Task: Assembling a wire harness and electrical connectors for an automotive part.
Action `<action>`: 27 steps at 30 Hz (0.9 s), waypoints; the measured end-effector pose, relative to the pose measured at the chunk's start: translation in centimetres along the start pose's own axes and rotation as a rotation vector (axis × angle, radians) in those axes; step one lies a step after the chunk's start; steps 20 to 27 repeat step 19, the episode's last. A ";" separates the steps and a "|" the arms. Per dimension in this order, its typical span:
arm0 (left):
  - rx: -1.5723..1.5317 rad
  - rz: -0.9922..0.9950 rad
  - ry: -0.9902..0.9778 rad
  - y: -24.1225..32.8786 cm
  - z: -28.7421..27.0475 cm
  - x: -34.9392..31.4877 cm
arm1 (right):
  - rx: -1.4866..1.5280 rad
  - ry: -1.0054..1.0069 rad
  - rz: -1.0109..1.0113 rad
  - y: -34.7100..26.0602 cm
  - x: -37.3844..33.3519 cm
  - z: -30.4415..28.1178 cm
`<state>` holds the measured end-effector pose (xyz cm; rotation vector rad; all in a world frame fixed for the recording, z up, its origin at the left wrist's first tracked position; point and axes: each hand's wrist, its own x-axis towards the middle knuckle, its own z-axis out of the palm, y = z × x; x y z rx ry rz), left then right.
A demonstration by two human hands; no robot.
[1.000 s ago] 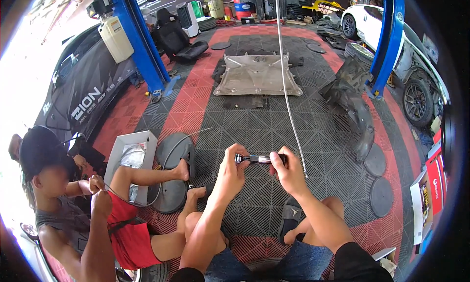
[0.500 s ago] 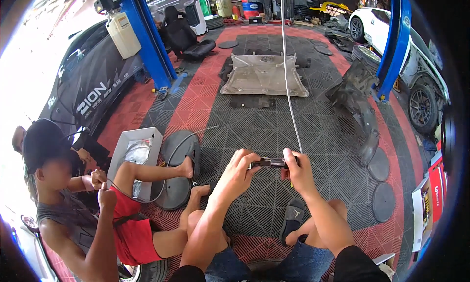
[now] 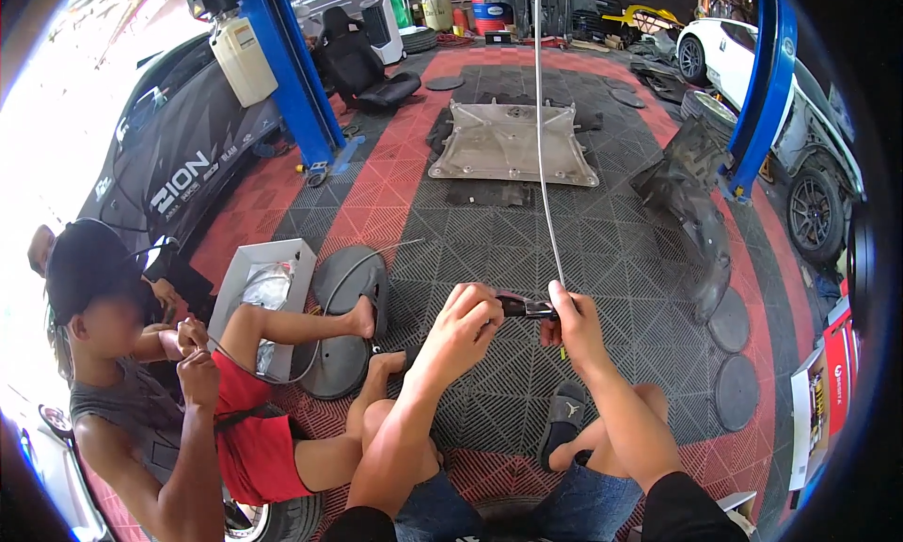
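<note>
My left hand (image 3: 467, 322) is closed round one end of a short black and silver tool (image 3: 523, 308), held level in front of me; its exact kind is unclear. My right hand (image 3: 578, 328) is closed at the tool's other end, thumb on top. A long thin pale grey hose (image 3: 546, 199) rises from my right hand and runs up out of the picture. Something small and yellow-green shows below my right fingers. At the left, a co-worker's hands (image 3: 196, 359) pinch a grey braided hose (image 3: 324, 330) that loops toward the floor.
Beside the co-worker stands a white box (image 3: 308, 269) with clear plastic bags. Round black discs (image 3: 736, 392) lie on the tiled floor. Further off are a flat metal panel (image 3: 513, 142), blue lift posts (image 3: 292, 72), a black seat (image 3: 362, 67), cars and a red box (image 3: 835, 373).
My left hand has turned round its end of the tool, with the fingers more curled over it. The pale hose leans slightly differently. The co-worker's hands have drawn closer together.
</note>
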<state>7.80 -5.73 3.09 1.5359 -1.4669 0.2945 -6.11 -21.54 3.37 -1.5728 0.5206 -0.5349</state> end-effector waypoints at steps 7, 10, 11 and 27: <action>-0.034 -0.022 0.021 -0.2 0.0 0.0 | 0.135 -0.020 0.181 0.7 0.1 0.3; -0.023 -0.042 0.026 -0.3 -0.5 -0.4 | 0.176 -0.019 0.227 0.7 0.3 0.8; -0.007 -0.053 0.035 -0.2 -0.5 -0.3 | 0.199 -0.013 0.260 0.6 0.4 1.1; -0.065 -0.074 -0.018 0.0 -0.3 -0.2 | 0.252 0.021 0.216 1.1 0.7 0.1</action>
